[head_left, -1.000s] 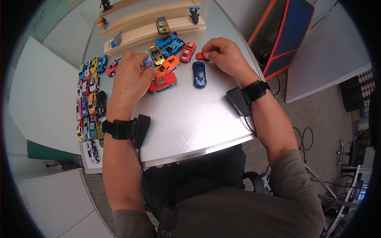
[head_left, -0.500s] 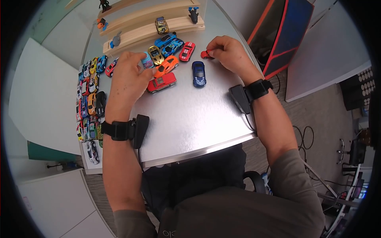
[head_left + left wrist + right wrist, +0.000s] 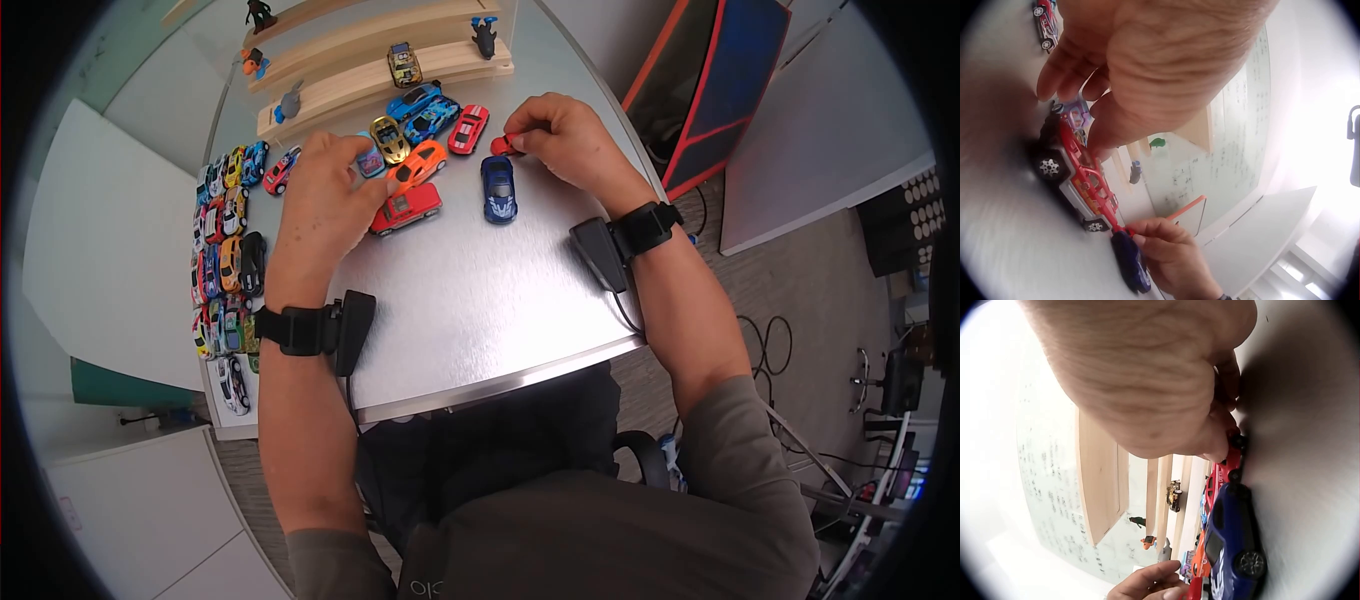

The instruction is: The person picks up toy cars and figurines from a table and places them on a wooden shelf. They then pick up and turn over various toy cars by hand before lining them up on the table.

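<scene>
My right hand (image 3: 575,140) pinches a small red toy car (image 3: 502,145) between thumb and fingers, close by the rear of a dark blue toy car (image 3: 499,190). In the right wrist view the red car (image 3: 1233,456) sits low at the tabletop, right behind the blue one (image 3: 1235,531). My left hand (image 3: 325,195) hovers over the grouped cars, fingers spread apart from the thumb. Its fingertips are right at a light blue and purple toy car (image 3: 370,158). The thumb lies beside an orange car (image 3: 418,165) and a red pickup (image 3: 408,208).
Rows of toy cars (image 3: 228,265) line the table's left edge. Behind the group are a gold car (image 3: 390,140), blue cars (image 3: 432,118) and a red striped car (image 3: 468,130). A wooden tiered stand (image 3: 350,90) bears small animal figures and a yellow-black car (image 3: 404,66).
My right hand first shifts a little right with the small red car, then back left and nearer, beside the dark blue car's rear. My left hand stays nearly still.
</scene>
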`<state>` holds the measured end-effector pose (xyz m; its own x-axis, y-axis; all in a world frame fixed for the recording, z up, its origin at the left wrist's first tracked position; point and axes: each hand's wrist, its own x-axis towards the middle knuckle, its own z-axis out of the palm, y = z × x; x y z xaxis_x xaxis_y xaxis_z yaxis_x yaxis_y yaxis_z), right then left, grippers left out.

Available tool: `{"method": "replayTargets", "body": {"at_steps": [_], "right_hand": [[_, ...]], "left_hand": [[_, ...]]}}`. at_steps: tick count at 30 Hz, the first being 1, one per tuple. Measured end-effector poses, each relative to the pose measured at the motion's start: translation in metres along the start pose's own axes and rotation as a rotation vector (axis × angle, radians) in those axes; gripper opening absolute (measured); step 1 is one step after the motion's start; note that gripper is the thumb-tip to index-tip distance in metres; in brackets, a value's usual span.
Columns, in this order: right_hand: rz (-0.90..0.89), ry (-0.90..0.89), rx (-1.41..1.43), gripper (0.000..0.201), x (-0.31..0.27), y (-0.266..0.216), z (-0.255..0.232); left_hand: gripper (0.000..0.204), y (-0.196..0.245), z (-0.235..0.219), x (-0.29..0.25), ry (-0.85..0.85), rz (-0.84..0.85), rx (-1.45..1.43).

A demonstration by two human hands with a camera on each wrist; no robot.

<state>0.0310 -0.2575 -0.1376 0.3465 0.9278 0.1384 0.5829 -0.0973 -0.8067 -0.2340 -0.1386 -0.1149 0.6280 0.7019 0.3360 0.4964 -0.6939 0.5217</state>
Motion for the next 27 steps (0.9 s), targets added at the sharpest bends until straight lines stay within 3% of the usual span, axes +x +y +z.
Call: {"method": "replayTargets", "body": {"at_steps": [11,23,27], "right_hand": [[0.014,0.025,-0.049,0.013,-0.004,-0.008,-0.003],[-0.015,0.042,-0.007,0.015,-0.002,-0.002,0.000],[-0.020,0.109,-0.159,0.015,-0.001,-0.002,-0.004]], "left_hand": [[0.044,-0.003,0.002,-0.001,0.014,0.035,-0.006],[0.039,0.006,0.000,-0.001,-0.089,-0.020,-0.039],[0.043,0.016,-0.005,-0.003,-0.131,-0.029,-0.099]]}}
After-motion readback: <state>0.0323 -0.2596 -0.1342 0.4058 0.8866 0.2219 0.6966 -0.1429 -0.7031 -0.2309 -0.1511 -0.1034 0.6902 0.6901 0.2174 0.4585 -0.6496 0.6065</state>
